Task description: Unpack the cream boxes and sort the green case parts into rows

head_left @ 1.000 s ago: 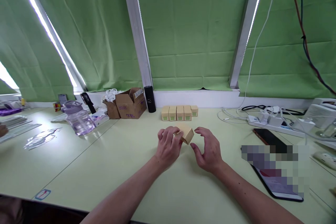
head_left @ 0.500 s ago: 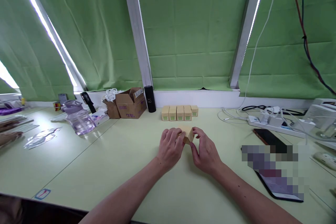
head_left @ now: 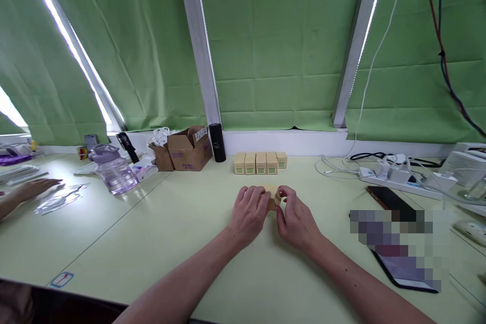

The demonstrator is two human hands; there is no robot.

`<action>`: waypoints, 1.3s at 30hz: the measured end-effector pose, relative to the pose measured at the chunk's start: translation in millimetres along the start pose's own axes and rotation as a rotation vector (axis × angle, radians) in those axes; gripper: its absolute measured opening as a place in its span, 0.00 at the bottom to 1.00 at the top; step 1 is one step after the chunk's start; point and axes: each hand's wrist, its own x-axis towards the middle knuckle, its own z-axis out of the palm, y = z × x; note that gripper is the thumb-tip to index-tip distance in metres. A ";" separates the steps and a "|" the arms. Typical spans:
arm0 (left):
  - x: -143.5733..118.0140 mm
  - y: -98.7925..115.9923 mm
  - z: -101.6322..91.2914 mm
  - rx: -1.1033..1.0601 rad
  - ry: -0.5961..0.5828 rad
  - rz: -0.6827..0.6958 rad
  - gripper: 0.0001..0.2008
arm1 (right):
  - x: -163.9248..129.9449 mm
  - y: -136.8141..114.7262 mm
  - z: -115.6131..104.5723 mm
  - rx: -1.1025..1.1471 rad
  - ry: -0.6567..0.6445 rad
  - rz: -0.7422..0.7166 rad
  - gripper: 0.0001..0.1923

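A small tan cardboard box (head_left: 272, 196) sits between my two hands near the middle of the pale green table (head_left: 170, 233). My left hand (head_left: 248, 212) wraps its left side. My right hand (head_left: 296, 217) grips its right side with fingertips on top. Most of the box is hidden by my fingers. Behind it, a row of several matching small tan boxes (head_left: 260, 162) with green labels stands near the window sill.
An open brown carton (head_left: 189, 149), a black cylinder (head_left: 216, 143) and a clear purple-lidded jug (head_left: 112, 169) stand at the back left. A power strip with cables (head_left: 398, 174) and a phone (head_left: 383, 197) lie at right. Another person's hand (head_left: 32, 190) rests at far left.
My right hand has closed in from the right and taken hold of the box, which my left hand held alone before. The other person's hand has reached further onto the table at far left.
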 end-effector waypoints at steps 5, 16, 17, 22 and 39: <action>-0.8 0.2 1.5 -0.056 -0.034 0.005 0.18 | -0.8 0.7 1.9 0.038 -0.029 0.050 0.22; -2.6 -0.2 5.6 -0.234 -0.134 -0.090 0.23 | 2.3 0.1 4.5 0.041 -0.027 0.133 0.21; -2.6 -0.6 5.5 -0.243 -0.136 -0.094 0.23 | 2.8 0.2 4.1 0.041 -0.024 0.141 0.21; -3.6 -2.5 5.1 -0.333 -0.165 -0.158 0.26 | 4.6 3.2 -0.8 0.123 -0.031 0.164 0.17; -4.7 -3.1 5.8 -0.487 -0.211 -0.330 0.22 | 18.1 26.2 -14.0 -0.089 0.272 -0.199 0.22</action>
